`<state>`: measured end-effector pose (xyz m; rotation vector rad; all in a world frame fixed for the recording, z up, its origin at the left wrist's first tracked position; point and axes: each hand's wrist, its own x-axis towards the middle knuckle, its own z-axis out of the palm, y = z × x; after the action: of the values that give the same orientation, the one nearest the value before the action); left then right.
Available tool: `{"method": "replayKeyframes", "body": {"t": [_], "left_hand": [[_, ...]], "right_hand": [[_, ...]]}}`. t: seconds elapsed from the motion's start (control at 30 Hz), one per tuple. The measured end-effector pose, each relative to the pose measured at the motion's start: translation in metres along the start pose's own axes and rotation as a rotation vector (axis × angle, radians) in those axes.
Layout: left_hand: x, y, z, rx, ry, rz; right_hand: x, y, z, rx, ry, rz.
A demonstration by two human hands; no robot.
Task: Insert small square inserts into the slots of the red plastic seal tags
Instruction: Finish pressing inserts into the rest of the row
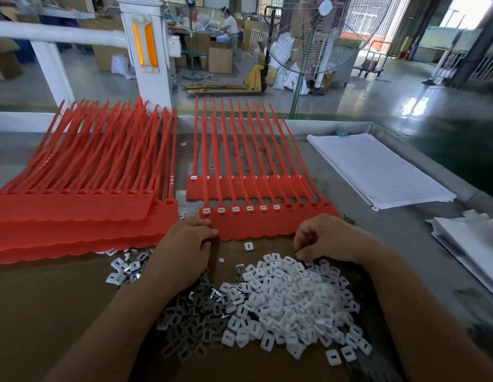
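White inserts [283, 304] lie heaped on cardboard [47, 312] between both wrists. The left hand [184, 244] has its grip clamped on the near corner of the red tag strip [256, 224], where six slots hold inserts. The right hand [328, 238] curls over the heap's far edge; I cannot tell whether its grip holds anything.

Two strips of red plastic seal tags lie singly, ten tags each: the nearer strip [267, 227] and the farther strip [195, 190]. On the nearer strip, six slots hold white square plastic inserts [249, 208] and four empty slots [301, 206] remain. There are two stacks of white paper, one lined [377, 172] and one plain [474, 238]. The heap of loose inserts [289, 299] is past counting.
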<state>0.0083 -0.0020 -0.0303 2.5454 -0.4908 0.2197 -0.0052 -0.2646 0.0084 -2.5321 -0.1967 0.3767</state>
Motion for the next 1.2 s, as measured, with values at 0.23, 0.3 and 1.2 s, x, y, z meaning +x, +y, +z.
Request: {"method": "replayKeyframes", "body": {"t": [0.23,0.3,1.2], "left_hand": [[0.001,0.0,0.0,0.005,-0.002,0.004],[0.001,-0.001,0.0,0.001,-0.003,-0.001],[0.0,0.002,-0.001,0.008,0.018,0.013]], "right_hand": [[-0.002,-0.001,-0.001,-0.03,-0.003,-0.018],[-0.002,0.0,-0.001,-0.044,0.009,-0.023],[0.052,0.004,-0.01,0.192,0.5,0.033]]}}
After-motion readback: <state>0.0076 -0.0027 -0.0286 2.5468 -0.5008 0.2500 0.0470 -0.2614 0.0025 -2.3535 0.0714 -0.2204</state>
